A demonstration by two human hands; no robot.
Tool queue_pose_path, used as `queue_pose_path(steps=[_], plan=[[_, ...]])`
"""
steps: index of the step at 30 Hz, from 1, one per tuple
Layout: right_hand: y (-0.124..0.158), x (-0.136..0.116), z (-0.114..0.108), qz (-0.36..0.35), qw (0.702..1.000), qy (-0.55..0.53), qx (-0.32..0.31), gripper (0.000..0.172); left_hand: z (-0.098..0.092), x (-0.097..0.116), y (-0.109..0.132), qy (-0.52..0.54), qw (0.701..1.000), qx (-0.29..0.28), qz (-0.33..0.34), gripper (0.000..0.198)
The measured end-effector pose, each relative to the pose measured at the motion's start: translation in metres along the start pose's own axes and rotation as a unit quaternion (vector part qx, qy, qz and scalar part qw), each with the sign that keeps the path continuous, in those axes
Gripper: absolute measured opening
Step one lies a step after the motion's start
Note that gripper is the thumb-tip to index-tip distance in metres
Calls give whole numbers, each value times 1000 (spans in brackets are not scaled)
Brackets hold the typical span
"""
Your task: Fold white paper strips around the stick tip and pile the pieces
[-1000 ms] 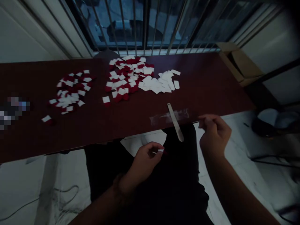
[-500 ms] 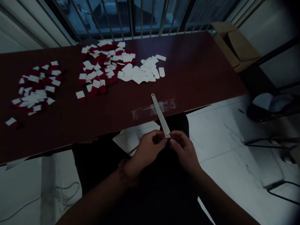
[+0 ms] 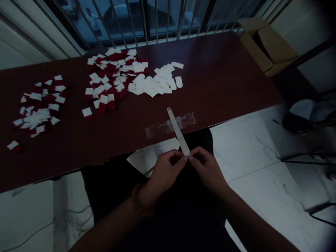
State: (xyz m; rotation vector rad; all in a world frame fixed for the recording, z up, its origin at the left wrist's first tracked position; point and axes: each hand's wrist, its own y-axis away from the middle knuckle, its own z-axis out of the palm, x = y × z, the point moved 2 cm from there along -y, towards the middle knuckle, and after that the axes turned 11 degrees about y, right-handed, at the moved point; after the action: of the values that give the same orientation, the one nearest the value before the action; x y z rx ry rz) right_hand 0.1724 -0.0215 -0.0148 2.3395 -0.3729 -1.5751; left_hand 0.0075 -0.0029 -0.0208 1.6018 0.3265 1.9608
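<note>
My left hand (image 3: 164, 171) and my right hand (image 3: 206, 168) meet fingertip to fingertip just below the free end of a flat metal strip (image 3: 177, 131). The strip is held to the dark red table (image 3: 215, 87) by clear tape (image 3: 170, 123) and juts out over the table's front edge. Both hands are pinched on a small piece right at the strip's tip; the fingers mostly hide it. A pile of red-and-white pieces (image 3: 112, 77) and a pile of plain white pieces (image 3: 157, 80) lie farther back on the table.
Another heap of red-and-white pieces (image 3: 39, 105) lies at the table's left. A cardboard box (image 3: 265, 45) stands at the far right end. A barred window (image 3: 147, 17) runs behind the table. A chair (image 3: 309, 115) and white floor are to the right.
A second ago my hands were apart, the left pinching a red-and-white piece, the right raised by the table edge. They came together at the strip's tip and stay there.
</note>
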Motion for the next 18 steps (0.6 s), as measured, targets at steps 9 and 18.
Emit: queue_pose_path(steps=[9,18], plan=[[-1,-11,0,13,999,-40,-18,11,-1,1,-1,15,1000,-13,19,23],[-14,-20,1,40,997,-66,-16,15,1,16,-13,45,999,12,25,21]])
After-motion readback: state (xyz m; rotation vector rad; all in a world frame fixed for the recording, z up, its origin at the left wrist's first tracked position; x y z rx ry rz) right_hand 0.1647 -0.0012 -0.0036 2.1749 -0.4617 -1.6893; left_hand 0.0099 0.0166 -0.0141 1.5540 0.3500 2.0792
